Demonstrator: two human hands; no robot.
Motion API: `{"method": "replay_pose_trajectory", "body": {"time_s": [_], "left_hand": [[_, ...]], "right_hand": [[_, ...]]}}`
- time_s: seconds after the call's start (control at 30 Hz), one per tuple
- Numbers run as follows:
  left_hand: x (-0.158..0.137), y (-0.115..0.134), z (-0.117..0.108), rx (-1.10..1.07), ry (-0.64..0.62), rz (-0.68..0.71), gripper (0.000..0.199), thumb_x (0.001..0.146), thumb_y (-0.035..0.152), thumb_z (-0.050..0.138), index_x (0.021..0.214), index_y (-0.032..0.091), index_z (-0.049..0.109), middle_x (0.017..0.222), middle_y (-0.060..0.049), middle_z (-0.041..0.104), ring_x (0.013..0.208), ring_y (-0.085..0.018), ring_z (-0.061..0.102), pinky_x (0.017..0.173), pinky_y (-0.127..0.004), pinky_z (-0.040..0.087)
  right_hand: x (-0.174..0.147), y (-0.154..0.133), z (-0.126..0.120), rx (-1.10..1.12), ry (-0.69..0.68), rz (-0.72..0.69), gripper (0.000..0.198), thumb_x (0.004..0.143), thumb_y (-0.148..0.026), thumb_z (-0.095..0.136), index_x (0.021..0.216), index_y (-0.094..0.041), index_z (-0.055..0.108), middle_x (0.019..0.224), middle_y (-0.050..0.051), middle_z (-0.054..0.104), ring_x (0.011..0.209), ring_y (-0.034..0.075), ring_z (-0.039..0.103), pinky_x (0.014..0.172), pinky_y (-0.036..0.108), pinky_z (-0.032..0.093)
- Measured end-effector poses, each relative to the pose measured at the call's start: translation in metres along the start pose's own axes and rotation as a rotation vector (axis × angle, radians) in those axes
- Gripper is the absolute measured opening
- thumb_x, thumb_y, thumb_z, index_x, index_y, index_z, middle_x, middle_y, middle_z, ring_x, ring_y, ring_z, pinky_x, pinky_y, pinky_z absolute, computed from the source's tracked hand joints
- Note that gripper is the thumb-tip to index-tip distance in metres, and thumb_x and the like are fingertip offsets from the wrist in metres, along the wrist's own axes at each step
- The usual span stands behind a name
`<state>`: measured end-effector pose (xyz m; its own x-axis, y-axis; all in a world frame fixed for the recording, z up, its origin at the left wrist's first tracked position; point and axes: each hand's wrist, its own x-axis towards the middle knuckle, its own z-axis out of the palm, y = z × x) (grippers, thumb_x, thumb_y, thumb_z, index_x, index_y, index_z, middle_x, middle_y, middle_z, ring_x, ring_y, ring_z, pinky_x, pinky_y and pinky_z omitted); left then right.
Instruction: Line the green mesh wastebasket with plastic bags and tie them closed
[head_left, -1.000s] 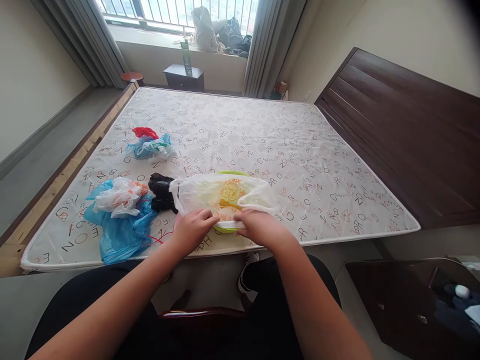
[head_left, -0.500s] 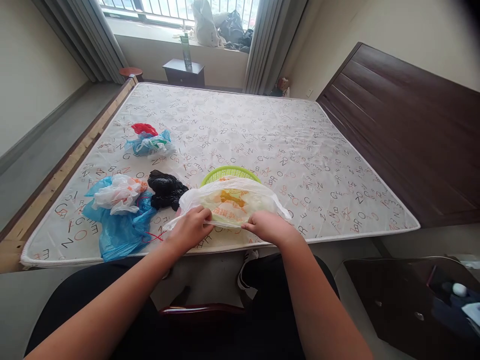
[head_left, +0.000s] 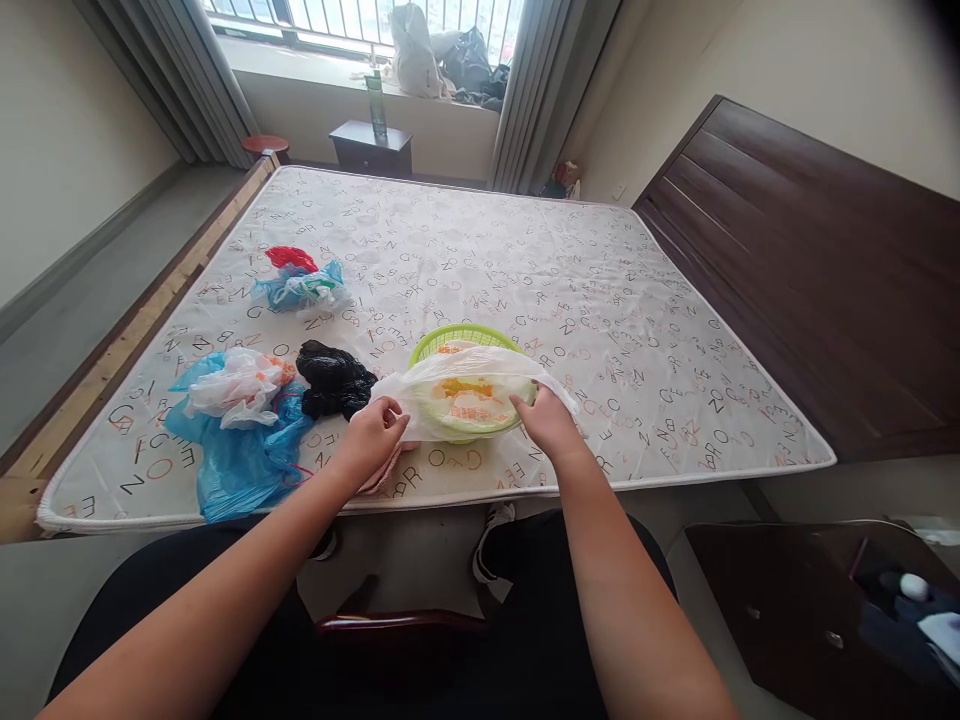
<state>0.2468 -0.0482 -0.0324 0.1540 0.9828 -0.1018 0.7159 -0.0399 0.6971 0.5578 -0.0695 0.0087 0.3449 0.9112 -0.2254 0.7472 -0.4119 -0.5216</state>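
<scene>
A thin white plastic bag with orange print is stretched sideways between my hands. My left hand pinches its left part, fingers closed. My right hand grips the right part, with the thumb toward the middle of the bag. Behind and beneath the bag is a light green plastic basket, whose far rim shows; the bag hides much of it. Something pinkish, like folded cloth, lies under my left hand, partly covered. A crumpled black plastic bag is just left of my left hand.
Blue and white plastic bags are heaped at the left of the patterned mattress. Farther back lie a red bag and light blue one. A dark headboard stands right; a dark table is at lower right.
My right hand has moved right and up, my left slightly left, and the bag is spread wider. More of the green basket and the pinkish cloth now shows.
</scene>
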Motion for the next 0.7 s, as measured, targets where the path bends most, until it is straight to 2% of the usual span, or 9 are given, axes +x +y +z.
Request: {"method": "replay_pose_trajectory", "body": {"time_s": [0.1,0.17,0.23,0.33,0.43,0.53,0.63,0.7], "left_hand": [[0.000,0.004,0.002,-0.052,0.099,0.048,0.023,0.088,0.031,0.058,0.108,0.020,0.065,0.084,-0.003,0.066,0.081,-0.020,0.065,0.080,-0.035,0.051],[0.000,0.004,0.004,-0.226,0.112,0.020,0.033,0.087,0.028,0.059,0.119,0.018,0.062,0.106,-0.008,0.070,0.098,-0.022,0.069,0.089,-0.037,0.054],[0.002,0.004,0.006,-0.439,0.117,-0.048,0.042,0.090,0.031,0.061,0.129,0.016,0.057,0.131,-0.015,0.066,0.118,-0.026,0.067,0.097,-0.040,0.055],[0.003,0.006,0.006,-0.650,0.094,-0.120,0.052,0.094,0.037,0.062,0.140,0.014,0.050,0.148,-0.020,0.057,0.131,-0.029,0.062,0.102,-0.043,0.056],[0.005,0.009,0.004,-0.727,0.060,-0.116,0.061,0.093,0.037,0.069,0.145,0.016,0.045,0.155,-0.020,0.051,0.133,-0.029,0.062,0.107,-0.043,0.055],[0.009,0.009,0.002,-0.739,0.092,-0.154,0.069,0.090,0.033,0.074,0.148,0.015,0.042,0.153,-0.021,0.054,0.130,-0.029,0.064,0.106,-0.042,0.056],[0.015,0.002,0.001,-0.665,0.112,-0.185,0.071,0.085,0.021,0.074,0.148,0.012,0.043,0.148,-0.022,0.058,0.125,-0.028,0.066,0.104,-0.041,0.057],[0.019,-0.003,0.002,-0.601,0.104,-0.181,0.073,0.080,0.011,0.069,0.148,0.012,0.044,0.146,-0.020,0.060,0.122,-0.028,0.067,0.104,-0.041,0.057]], "right_hand": [[0.005,0.000,0.008,0.081,0.025,-0.050,0.067,0.088,-0.035,0.063,0.150,-0.013,0.047,0.148,0.019,0.060,0.137,0.031,0.058,0.114,0.041,0.046],[0.005,0.000,0.011,0.118,0.016,-0.089,0.069,0.084,-0.029,0.064,0.149,-0.014,0.048,0.147,0.018,0.060,0.136,0.031,0.059,0.114,0.042,0.046],[0.005,-0.002,0.013,0.175,0.006,-0.128,0.071,0.079,-0.026,0.065,0.148,-0.015,0.049,0.144,0.017,0.063,0.132,0.030,0.061,0.112,0.041,0.048],[0.004,-0.006,0.015,0.305,-0.053,-0.176,0.075,0.072,-0.023,0.066,0.145,-0.016,0.051,0.140,0.014,0.065,0.126,0.027,0.064,0.108,0.037,0.052],[0.003,-0.009,0.016,0.380,-0.126,-0.194,0.077,0.069,-0.024,0.067,0.145,-0.017,0.051,0.139,0.012,0.066,0.124,0.026,0.065,0.105,0.036,0.053],[0.002,-0.011,0.016,0.391,-0.188,-0.205,0.078,0.070,-0.024,0.066,0.147,-0.018,0.049,0.140,0.012,0.065,0.125,0.026,0.064,0.105,0.036,0.053],[0.002,-0.010,0.016,0.427,-0.231,-0.212,0.076,0.075,-0.029,0.067,0.147,-0.018,0.047,0.140,0.013,0.065,0.124,0.025,0.065,0.103,0.035,0.054],[0.003,-0.009,0.016,0.462,-0.207,-0.166,0.069,0.081,-0.040,0.066,0.144,-0.017,0.050,0.133,0.013,0.068,0.117,0.025,0.068,0.098,0.035,0.056]]}}
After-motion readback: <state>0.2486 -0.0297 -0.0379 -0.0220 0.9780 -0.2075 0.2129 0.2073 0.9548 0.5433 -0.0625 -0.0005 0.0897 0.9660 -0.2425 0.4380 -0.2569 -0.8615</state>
